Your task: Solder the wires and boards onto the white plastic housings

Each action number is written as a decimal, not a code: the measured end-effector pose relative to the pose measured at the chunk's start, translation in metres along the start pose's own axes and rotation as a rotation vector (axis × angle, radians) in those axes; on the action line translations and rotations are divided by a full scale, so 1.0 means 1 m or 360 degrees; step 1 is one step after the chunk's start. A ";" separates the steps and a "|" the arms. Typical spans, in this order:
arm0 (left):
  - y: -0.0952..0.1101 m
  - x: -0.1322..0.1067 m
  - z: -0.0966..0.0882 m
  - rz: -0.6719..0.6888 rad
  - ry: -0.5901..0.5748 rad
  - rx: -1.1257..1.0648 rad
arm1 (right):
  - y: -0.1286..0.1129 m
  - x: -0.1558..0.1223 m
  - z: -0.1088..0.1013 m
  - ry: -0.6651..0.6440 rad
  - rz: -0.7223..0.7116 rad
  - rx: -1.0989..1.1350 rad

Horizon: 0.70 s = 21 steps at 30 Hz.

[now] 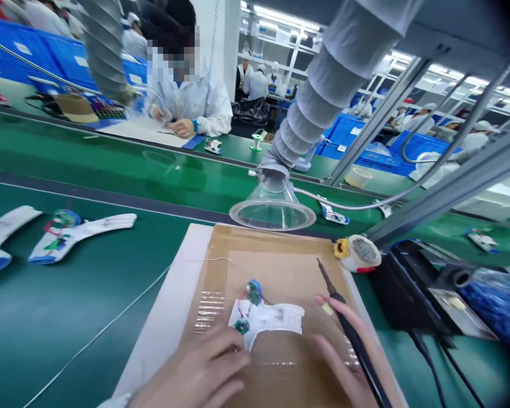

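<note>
A white plastic part (276,319) with a small green circuit board and a blue component lies on a brown cardboard mat (280,266). My left hand (195,374) rests on the mat with its fingers curled, the fingertips pressing the part's left end. My right hand (348,351) grips a black soldering iron (348,328) like a pen, its tip raised and pointing away over the mat. A thin solder wire (221,259) runs across the mat toward the part.
A clear fume funnel (272,211) on a grey hose hangs just beyond the mat. A tip-cleaner pot (359,253) and a black soldering station (412,289) stand at the right. Similar white parts (80,232) lie on the green belt at the left. A person in white works across the belt.
</note>
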<state>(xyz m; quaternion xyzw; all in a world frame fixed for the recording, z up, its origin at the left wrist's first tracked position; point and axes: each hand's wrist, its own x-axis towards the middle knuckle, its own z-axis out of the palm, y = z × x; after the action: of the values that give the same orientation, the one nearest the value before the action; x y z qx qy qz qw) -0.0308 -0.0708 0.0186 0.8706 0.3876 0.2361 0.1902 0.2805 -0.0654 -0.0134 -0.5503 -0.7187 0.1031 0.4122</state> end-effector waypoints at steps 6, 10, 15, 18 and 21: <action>-0.026 0.053 -0.007 0.0231 0.0121 0.0386 | 0.011 -0.012 0.014 -0.0342 -0.0018 -0.0022; -0.037 0.089 0.000 0.0319 0.0019 0.0269 | 0.007 -0.003 0.022 -0.0530 0.0021 0.0129; -0.057 0.099 -0.004 -0.0463 -0.0160 -0.0546 | 0.011 0.003 0.024 -0.0554 0.0105 0.0243; -0.073 0.094 -0.010 -0.0489 0.0007 -0.0420 | 0.015 0.005 0.022 -0.0604 0.0121 0.0289; -0.084 0.084 -0.014 -0.0252 0.0171 0.0138 | 0.018 0.007 0.021 -0.0620 0.0125 0.0326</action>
<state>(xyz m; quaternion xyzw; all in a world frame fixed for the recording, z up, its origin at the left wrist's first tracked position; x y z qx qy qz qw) -0.0384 0.0482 0.0086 0.8307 0.4745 0.2498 0.1493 0.2778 -0.0459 -0.0345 -0.5029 -0.7486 0.2958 0.3149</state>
